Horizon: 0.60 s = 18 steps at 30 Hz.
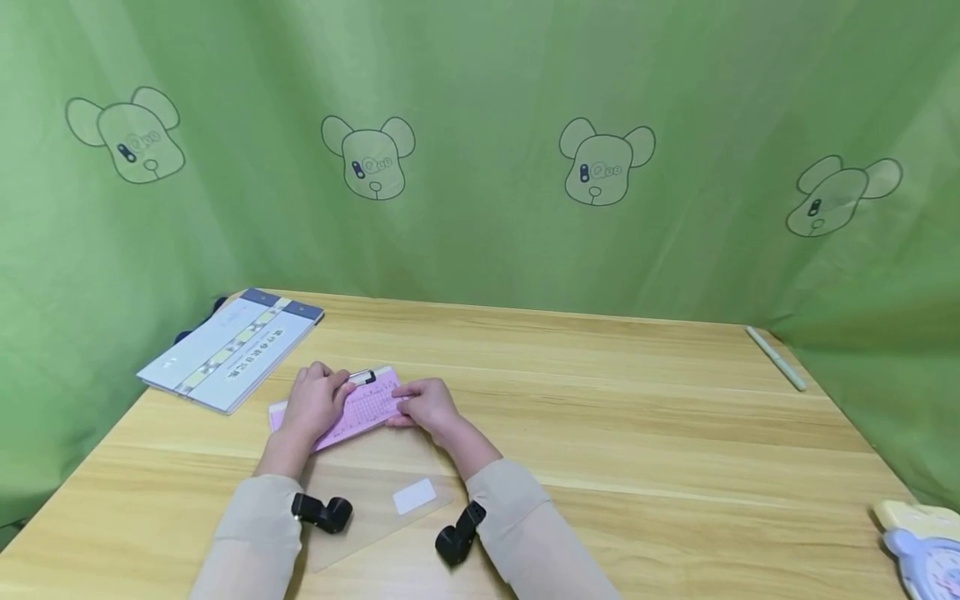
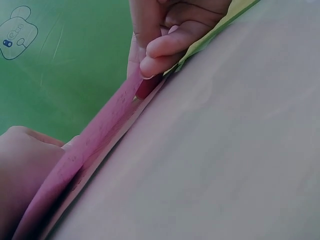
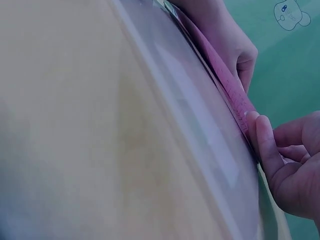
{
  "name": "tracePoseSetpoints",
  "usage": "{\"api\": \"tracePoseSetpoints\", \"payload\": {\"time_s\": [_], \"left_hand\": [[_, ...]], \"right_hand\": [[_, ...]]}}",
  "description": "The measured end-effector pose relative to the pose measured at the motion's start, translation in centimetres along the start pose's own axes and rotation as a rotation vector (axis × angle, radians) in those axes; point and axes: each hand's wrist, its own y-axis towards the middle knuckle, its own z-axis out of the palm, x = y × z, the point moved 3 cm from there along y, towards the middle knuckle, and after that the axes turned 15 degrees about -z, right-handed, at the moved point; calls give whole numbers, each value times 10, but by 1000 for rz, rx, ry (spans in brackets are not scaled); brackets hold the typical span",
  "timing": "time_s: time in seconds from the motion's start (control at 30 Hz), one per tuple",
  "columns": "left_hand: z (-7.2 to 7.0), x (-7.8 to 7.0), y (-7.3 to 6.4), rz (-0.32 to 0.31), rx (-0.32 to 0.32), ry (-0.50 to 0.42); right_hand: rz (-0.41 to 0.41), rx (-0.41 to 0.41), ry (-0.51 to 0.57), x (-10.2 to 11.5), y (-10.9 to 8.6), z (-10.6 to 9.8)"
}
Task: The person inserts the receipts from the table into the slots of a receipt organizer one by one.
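A pad of pink printed sheets [image 1: 367, 408] lies slanted under both hands, left of the table's middle. Along its far edge shows a small clip [image 1: 362, 377], silver and black. My left hand [image 1: 317, 402] reaches across the pad and grips its far edge beside the clip; part of its fingers is hidden. At the right end, my right hand [image 1: 427, 406] pinches the pad's edge between thumb and fingers. The right wrist view shows this pinch on the pink sheets [image 3: 225, 80]. In the left wrist view the sheets [image 2: 80, 145] bow slightly apart. Beneath lies a clear plastic folder [image 1: 352, 533] with a white label [image 1: 414, 497].
At the back left corner lies a white and blue booklet [image 1: 232, 350] with a patterned band. A pale green stick-like object [image 1: 776, 358] rests near the right edge. Yellow and blue items [image 1: 930, 558] sit at the front right. A green curtain [image 1: 480, 250] hangs behind the table.
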Motion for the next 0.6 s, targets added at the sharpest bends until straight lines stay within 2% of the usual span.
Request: {"api": "tracePoseSetpoints", "payload": {"time_s": [0.6], "left_hand": [[-1, -2, -1, -14, 18, 9]], "right_hand": [[-31, -16, -27, -4, 5, 1]]}}
